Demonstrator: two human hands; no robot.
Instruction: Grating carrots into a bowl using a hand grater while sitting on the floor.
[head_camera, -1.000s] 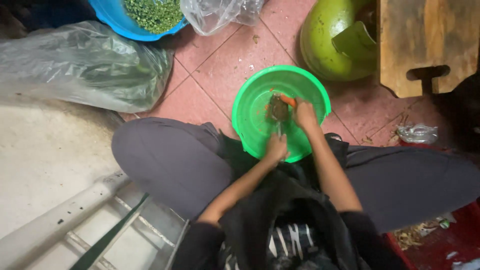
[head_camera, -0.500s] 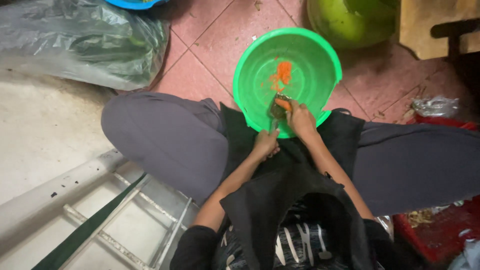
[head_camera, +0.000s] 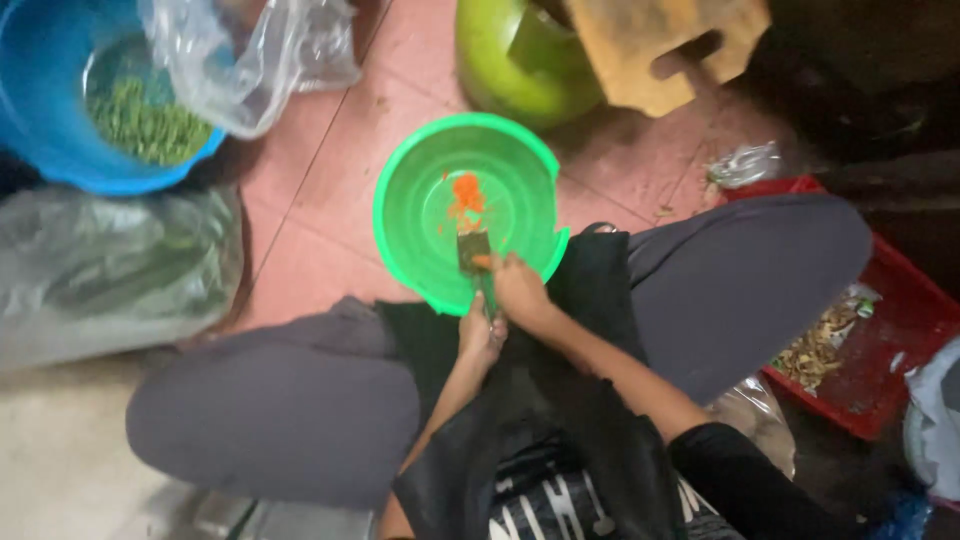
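blue tub: top left, on the tiled floor, holds chopped green bits.
clear bag: crumpled plastic, draped over the blue tub's right rim.
bagged greens: large plastic sack of leafy stems, left edge, below the blue tub.
green bowl: centre, on the floor between the person's knees; a notch is broken out of its right rim; a small heap of orange shreds lies inside.
left hand: just below the bowl's near rim, fingers curled tight around the green handle of the grater.
grater: small, dark, flat, tilted into the bowl, just below the orange shreds.
right hand: over the bowl's near rim, fingertips pinched on a small orange piece pressed to the grater face.
green container: round, top centre, behind the bowl.
wooden block: top, resting against the green container, blurred.
red tray: right, beside the knee, holds dry scraps.
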